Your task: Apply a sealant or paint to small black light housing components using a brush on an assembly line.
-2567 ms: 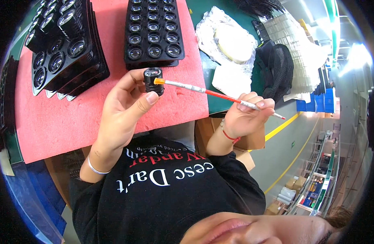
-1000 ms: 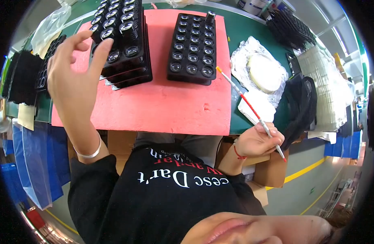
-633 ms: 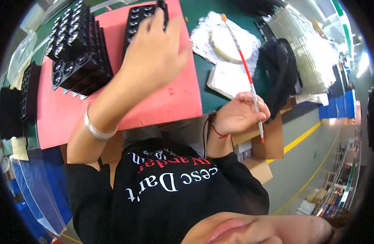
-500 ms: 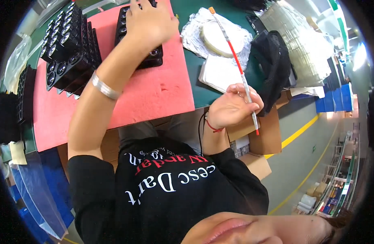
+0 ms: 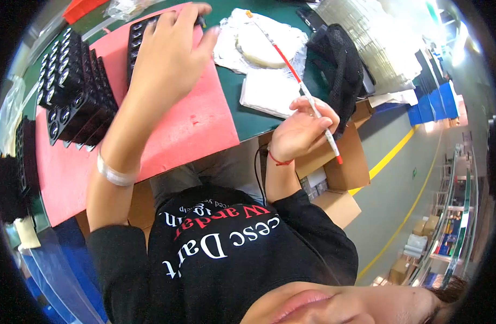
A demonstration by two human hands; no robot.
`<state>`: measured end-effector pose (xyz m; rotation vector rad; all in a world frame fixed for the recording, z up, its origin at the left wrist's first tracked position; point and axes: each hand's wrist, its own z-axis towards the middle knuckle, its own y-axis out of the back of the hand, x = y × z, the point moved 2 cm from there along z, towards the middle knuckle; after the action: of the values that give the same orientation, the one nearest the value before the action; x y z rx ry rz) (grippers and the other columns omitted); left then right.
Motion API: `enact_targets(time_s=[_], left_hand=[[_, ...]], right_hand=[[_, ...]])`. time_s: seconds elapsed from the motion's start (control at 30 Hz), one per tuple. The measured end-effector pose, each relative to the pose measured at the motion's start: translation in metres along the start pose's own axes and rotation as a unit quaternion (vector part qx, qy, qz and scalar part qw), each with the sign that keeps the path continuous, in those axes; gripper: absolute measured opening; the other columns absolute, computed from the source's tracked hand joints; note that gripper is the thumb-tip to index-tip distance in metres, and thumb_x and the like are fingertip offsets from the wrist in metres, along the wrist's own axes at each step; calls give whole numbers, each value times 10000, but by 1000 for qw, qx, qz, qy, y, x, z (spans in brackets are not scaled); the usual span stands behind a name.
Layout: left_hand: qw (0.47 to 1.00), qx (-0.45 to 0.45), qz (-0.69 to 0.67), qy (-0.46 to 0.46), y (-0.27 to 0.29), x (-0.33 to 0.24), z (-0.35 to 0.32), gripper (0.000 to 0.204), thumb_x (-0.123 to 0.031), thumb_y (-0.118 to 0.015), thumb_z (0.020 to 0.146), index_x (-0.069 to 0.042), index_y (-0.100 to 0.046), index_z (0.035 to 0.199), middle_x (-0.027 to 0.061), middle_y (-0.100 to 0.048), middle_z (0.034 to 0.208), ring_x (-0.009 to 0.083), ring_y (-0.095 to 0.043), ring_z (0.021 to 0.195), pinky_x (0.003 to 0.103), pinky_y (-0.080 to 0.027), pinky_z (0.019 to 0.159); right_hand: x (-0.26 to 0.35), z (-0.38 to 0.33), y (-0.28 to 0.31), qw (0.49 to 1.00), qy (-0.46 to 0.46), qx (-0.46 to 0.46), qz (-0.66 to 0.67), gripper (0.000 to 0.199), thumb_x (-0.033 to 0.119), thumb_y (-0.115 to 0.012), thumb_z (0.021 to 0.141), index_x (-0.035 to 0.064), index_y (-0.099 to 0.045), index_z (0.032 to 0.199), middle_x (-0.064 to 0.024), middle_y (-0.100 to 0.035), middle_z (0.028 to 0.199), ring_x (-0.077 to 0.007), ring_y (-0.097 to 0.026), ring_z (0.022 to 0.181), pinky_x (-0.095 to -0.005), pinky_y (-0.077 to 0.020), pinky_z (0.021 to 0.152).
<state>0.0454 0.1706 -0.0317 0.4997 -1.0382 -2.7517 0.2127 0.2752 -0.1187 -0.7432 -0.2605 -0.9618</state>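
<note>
My right hand (image 5: 304,131) holds a long, thin pen-like stick (image 5: 287,63) between thumb and fingers. White and red, it has an orange far tip and a red near end. My left hand (image 5: 175,48) reaches over a black tray (image 5: 134,40) with rows of round holes, on a pink foam mat (image 5: 178,137). The hand hides much of this tray. By its thumb and forefinger shows a small dark piece (image 5: 200,22) with a yellowish spot, too small to name. Stacked black trays (image 5: 78,102) with shiny round parts stand left of my left forearm.
Right of the mat, a round pale dish (image 5: 264,48) sits on crumpled white sheeting, with stacked white wipes (image 5: 264,94) nearer me. A black mesh bag (image 5: 342,67) and stacked clear trays (image 5: 377,48) stand farther right. An open cardboard box (image 5: 345,162) lies below the table edge.
The whole view has shifted, moving the table scene leftward. My left hand has turned and drawn back slightly over the tray, thumb spread outward. My right hand still holds the stick.
</note>
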Motion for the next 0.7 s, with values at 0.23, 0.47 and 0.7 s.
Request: enact_targets(time_s=[0.23,0.47,0.7], left_hand=[[920,159,-284,217,35,-28,-81,154,-39,-487,776,-18,-501,928,77,-526,865,185,-491,806,275,-376,729],[824,64,-449,340,32,-1,-127,136,3,-476,805,-27,-423,927,62,-471,936,108,-459,867,207,-364,755],[782,41,-506,361,30,0,-129,209,-13,-513,799,-24,-397,972,103,-508,1014,120,-485,903,220,-377,789]], right_hand=[[-1,44,20,975,43,44,-214,288,222,-380,891,-7,-489,755,-72,-509,646,-100,-475,538,-203,-382,529],[-9,56,11,959,-16,143,-243,271,239,-403,886,13,-506,777,-36,-538,654,-77,-494,580,-183,-362,533],[-8,57,15,952,-30,168,-253,294,239,-391,890,5,-493,744,-47,-516,643,-85,-481,551,-189,-381,538]])
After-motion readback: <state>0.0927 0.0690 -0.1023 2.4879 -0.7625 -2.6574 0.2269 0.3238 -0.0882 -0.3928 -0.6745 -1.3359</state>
